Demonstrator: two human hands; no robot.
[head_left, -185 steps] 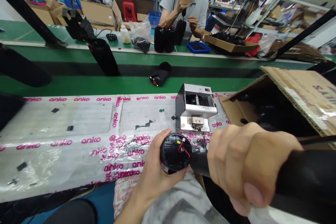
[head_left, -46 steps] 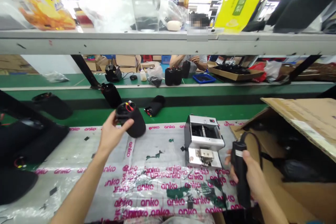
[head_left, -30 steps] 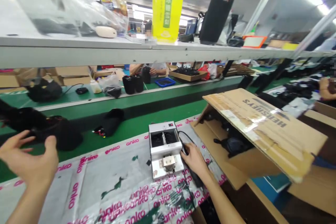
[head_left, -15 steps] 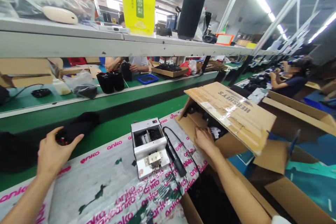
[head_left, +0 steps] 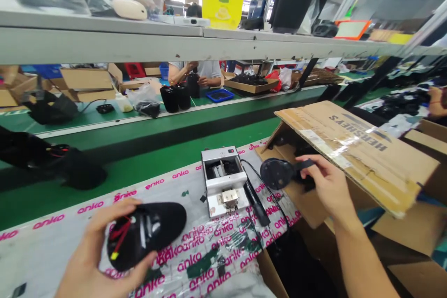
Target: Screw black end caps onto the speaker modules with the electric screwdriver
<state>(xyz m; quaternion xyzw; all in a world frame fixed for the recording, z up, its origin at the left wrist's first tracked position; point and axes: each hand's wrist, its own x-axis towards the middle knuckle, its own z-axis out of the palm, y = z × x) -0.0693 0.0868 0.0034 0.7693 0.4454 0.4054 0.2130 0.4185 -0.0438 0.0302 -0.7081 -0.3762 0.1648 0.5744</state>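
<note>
Found black tubular housing (head_left: 159, 226), with red wires (head_left: 120, 237) in its open end, gripped in the left hand (head_left: 96, 247) above the printed wrap (head_left: 52, 240), left of the silver machine (head_left: 225, 181). Noted black round part (head_left: 277, 173) pinched by its narrow end in the right hand (head_left: 326, 181), before the mouth of the carton (head_left: 359, 142). Recorded black handheld tool (head_left: 257, 205) just beside the machine, and co-worker (head_left: 212, 71) across the green bench (head_left: 226, 135).

Worn on the head, looking forward, down and somewhat right from the near edge of the surface (head_left: 35, 242) (a single wide view), close to left hand (head_left: 85, 258) and right hand (head_left: 328, 184), taking in the shelf (head_left: 104, 46).
</note>
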